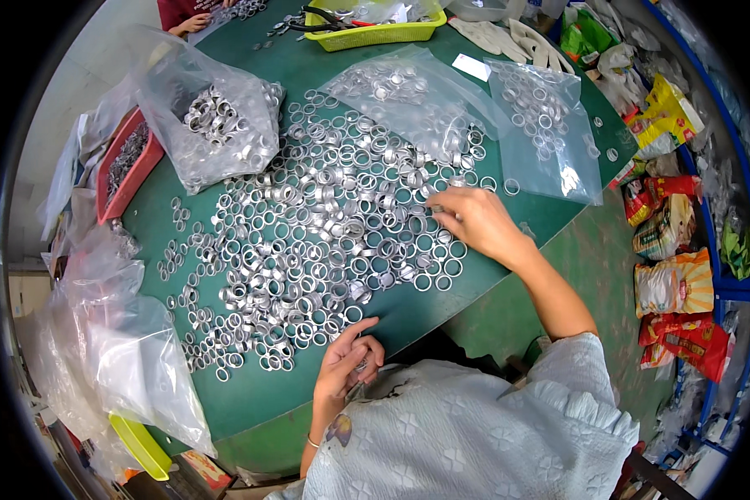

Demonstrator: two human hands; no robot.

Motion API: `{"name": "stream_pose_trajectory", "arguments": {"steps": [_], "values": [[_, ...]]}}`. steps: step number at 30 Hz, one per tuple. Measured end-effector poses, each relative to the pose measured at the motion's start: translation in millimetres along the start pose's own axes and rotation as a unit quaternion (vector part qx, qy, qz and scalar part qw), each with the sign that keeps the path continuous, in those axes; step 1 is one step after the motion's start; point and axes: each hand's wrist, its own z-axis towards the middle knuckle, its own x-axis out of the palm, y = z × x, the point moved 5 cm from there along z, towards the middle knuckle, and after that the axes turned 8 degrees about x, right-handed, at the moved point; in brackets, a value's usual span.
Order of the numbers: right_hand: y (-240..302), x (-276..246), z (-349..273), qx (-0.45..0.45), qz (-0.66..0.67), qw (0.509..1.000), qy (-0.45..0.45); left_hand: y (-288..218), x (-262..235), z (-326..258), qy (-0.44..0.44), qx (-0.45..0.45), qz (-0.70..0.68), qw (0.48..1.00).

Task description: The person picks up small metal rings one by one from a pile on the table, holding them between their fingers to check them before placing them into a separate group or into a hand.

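A wide, loose spread of small silver metal rings covers the middle of the green table. Some lie flat, others stand on edge or overlap. At the right edge of the spread, my right hand pinches a ring between thumb and fingertips; fingers partly hide it. My left hand is by the near table edge, just below the rings. Its index finger points out while the other fingers curl in around a bit of silvery metal, apparently a ring, mostly hidden in the palm.
Clear bags of rings lie at the back left, back middle and right. A red basket and empty plastic bags are left. Behind are a yellow basket, gloves and another person's hand.
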Motion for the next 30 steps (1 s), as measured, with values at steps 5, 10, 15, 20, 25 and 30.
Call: {"name": "stream_pose_trajectory", "arguments": {"steps": [5,10,15,20,25,30], "values": [[16,17,-1,-0.054,-0.106,0.990,0.069,-1,0,0,0.001,-0.008,0.005,1.000],[13,22,4,-0.068,-0.023,0.996,0.048,-2,1,0,0.009,-0.007,0.002,1.000],[3,14,10,0.081,0.243,0.966,0.036,-2,1,0,0.011,-0.015,-0.003,1.000],[4,17,2,0.137,0.394,0.906,0.063,-2,1,0,0.009,-0.021,-0.006,1.000],[17,11,9,0.100,0.223,0.968,0.063,-2,1,-1,0.012,-0.018,-0.008,1.000],[-4,16,56,-0.039,0.115,0.992,-0.039,-2,2,1,0.018,-0.025,-0.018,0.999]]}}
